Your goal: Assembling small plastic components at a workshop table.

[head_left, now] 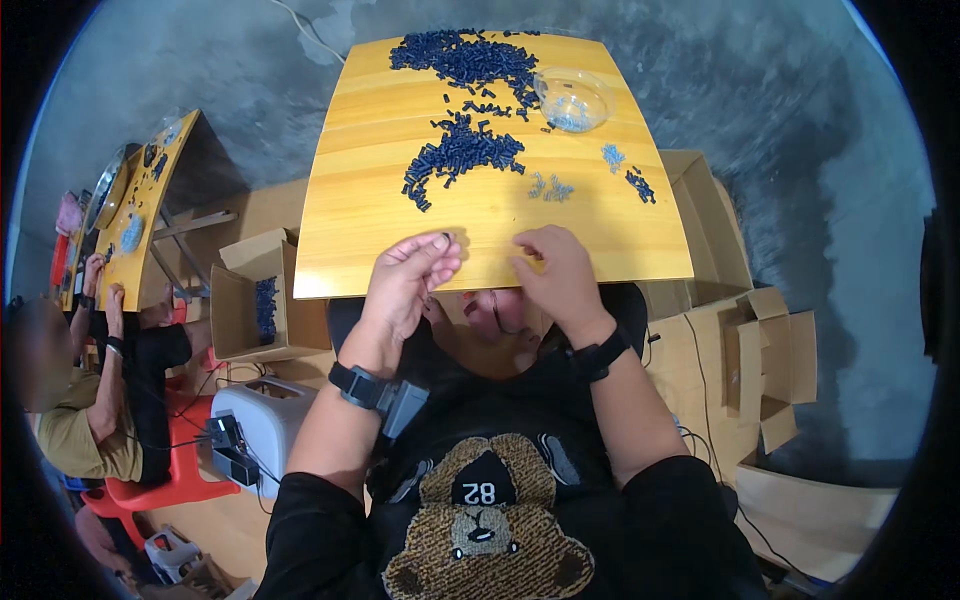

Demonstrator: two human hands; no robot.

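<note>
My left hand (412, 272) is raised at the front edge of the yellow wooden table, palm partly up. Its thumb and index finger pinch a small black piece (447, 239), mostly covered by the fingertips. My right hand (562, 272) is over the same edge, fingers bent and thumb apart from them, with nothing visible between. Ahead of my hands lies a heap of small black cylindrical pieces (462, 152). A few small clear-grey pieces (551, 187) are scattered nearer my right hand.
A larger black heap (465, 60) covers the far side, beside a clear round dish (572, 100) holding small pale pieces. Small piles of pale (613, 157) and black pieces (640, 185) lie at right. Cardboard boxes (252, 310) flank the table. Another person (100, 400) sits at left.
</note>
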